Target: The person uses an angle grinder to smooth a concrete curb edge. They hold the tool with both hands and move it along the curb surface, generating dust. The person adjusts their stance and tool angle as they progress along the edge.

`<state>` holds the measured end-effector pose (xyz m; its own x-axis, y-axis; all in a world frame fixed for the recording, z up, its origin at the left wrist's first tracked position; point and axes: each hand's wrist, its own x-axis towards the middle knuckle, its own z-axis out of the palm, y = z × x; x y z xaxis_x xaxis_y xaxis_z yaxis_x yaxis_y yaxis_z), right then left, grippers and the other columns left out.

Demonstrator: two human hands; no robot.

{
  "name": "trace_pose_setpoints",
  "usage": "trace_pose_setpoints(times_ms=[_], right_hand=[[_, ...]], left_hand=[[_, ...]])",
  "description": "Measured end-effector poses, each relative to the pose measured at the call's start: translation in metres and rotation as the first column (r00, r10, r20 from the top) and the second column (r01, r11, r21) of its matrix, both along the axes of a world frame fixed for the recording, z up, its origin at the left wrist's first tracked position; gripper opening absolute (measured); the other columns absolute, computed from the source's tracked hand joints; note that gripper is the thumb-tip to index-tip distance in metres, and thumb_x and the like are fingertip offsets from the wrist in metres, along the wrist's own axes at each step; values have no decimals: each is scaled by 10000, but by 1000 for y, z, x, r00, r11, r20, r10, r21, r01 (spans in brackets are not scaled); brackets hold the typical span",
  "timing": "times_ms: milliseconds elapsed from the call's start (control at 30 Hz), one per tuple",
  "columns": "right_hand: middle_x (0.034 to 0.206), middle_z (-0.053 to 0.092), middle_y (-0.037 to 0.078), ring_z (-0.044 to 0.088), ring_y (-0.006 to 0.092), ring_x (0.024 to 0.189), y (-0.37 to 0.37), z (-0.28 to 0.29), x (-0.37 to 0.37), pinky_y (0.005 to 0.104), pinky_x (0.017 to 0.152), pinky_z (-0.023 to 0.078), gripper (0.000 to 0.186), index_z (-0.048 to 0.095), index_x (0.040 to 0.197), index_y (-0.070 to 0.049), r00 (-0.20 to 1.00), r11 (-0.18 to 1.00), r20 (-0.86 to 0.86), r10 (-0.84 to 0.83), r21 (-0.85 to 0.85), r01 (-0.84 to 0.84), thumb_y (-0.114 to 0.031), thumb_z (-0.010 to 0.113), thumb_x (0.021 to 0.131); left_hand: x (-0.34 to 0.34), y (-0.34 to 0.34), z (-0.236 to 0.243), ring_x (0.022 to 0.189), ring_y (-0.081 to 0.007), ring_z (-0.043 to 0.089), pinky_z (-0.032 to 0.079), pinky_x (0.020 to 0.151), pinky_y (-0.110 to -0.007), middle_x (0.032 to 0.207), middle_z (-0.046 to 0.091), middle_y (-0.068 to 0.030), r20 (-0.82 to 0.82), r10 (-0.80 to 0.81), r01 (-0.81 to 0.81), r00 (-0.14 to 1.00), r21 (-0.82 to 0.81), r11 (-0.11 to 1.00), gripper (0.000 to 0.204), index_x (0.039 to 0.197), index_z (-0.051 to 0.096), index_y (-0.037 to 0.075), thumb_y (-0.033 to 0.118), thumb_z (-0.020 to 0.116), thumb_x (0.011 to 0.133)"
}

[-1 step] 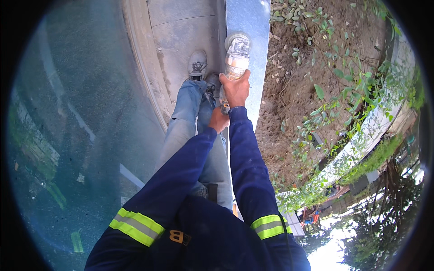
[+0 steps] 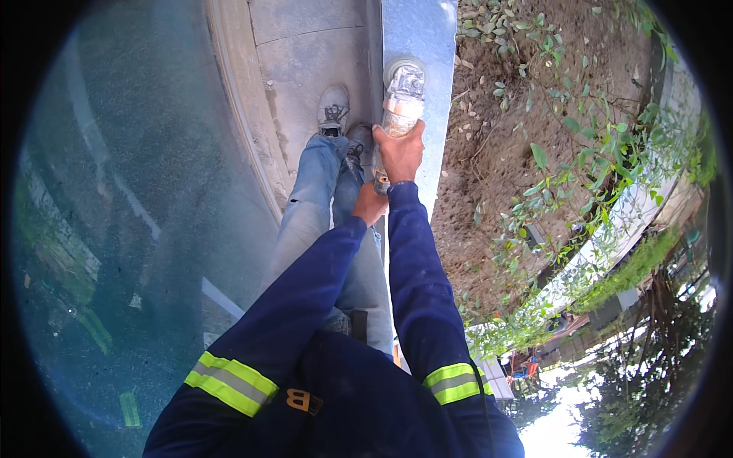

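The grinder (image 2: pixel 402 105), coated in pale dust, lay lengthwise along a blue-grey slab (image 2: pixel 420 27), its round disc (image 2: pixel 406 60) at the far end over the slab's face; whether the disc touched that face could not be told. The right hand (image 2: pixel 401 155) held the tool's body from six o'clock, thumb along the left flank and fingers wrapped round the right, so that the disc sat beyond them at twelve o'clock. The left hand (image 2: pixel 369 204) was at seven o'clock from the right one, its fingers curled at the rear end of the grinder, their tips hidden; from there the tool ran up between twelve and one.

At ten o'clock from the right hand, a grey shoe (image 2: pixel 334 107) stood on a concrete strip (image 2: pixel 294 53), and a second shoe (image 2: pixel 359 141) showed closer by, near the slab's edge. Bare soil (image 2: pixel 489 175) spread at three o'clock beyond the slab, with leafy stems (image 2: pixel 540 156) over it. Both dark blue sleeves (image 2: pixel 424 259) bore yellow-green bands.
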<state>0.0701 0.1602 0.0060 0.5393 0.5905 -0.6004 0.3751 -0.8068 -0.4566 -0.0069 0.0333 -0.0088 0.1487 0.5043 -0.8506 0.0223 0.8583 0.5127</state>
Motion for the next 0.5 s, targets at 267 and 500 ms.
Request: trace_pose_setpoints(times_ms=[267, 500], right_hand=[[1007, 738, 298, 726, 489, 957, 30, -3, 3, 542, 891, 556, 715, 525, 1215, 16, 999, 999, 22, 42, 27, -43, -371, 864, 718], [1019, 740, 290, 732, 477, 965, 7, -3, 5, 533, 903, 557, 725, 517, 1224, 19, 1000, 1000, 9, 29, 8, -29, -365, 867, 719]], left_hand=[[8, 18, -14, 560, -137, 596, 434, 503, -336, 703, 645, -31, 96, 96, -97, 991, -1, 995, 146, 961, 667, 22, 144, 734, 918], [4, 12, 4, 541, -140, 588, 440, 503, -345, 666, 622, -24, 47, 35, -33, 998, -41, 999, 160, 955, 670, 19, 160, 736, 916]])
